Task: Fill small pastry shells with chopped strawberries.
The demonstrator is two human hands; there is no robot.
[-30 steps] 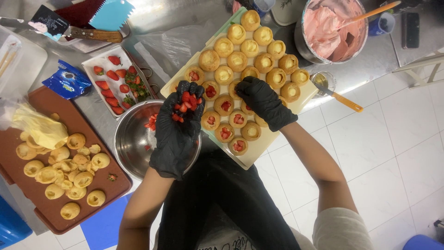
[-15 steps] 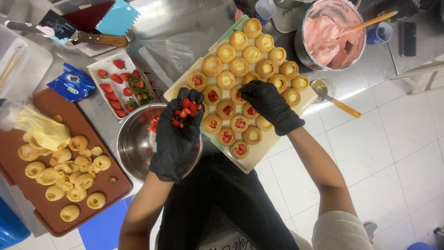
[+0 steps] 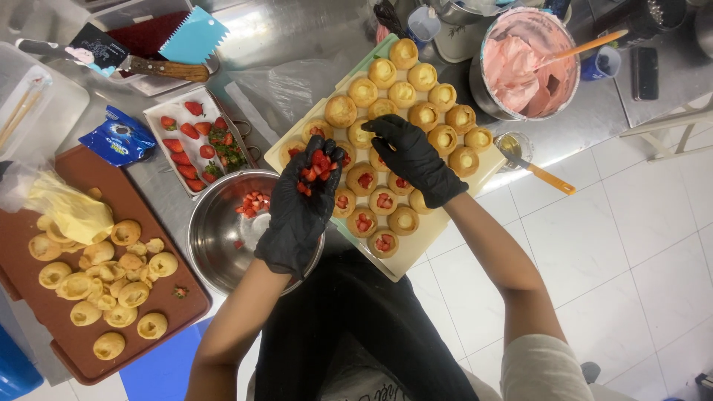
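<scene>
Left hand (image 3: 301, 204) in black glove, palm up and cupped, holds a heap of diced strawberry pieces (image 3: 317, 169); it sits over the near-left edge of the pastry tray (image 3: 416, 256); right hand (image 3: 413, 158), also gloved, fingers curled down onto 1 pastry shell (image 3: 371, 157), can't tell if it pinches any fruit; that shell lies just right of the left palm, so right hand is nearer; tray's long axis runs diagonally, away and right; steel bowl (image 3: 223, 238) with leftover pieces sits below the left hand.

Thin black glossy gloves are worn on the left hand (image 3: 301, 212) and right hand (image 3: 414, 160), cuffed behind the fingers; a black apron (image 3: 371, 327) and white short sleeve (image 3: 542, 367) are seen.
</scene>
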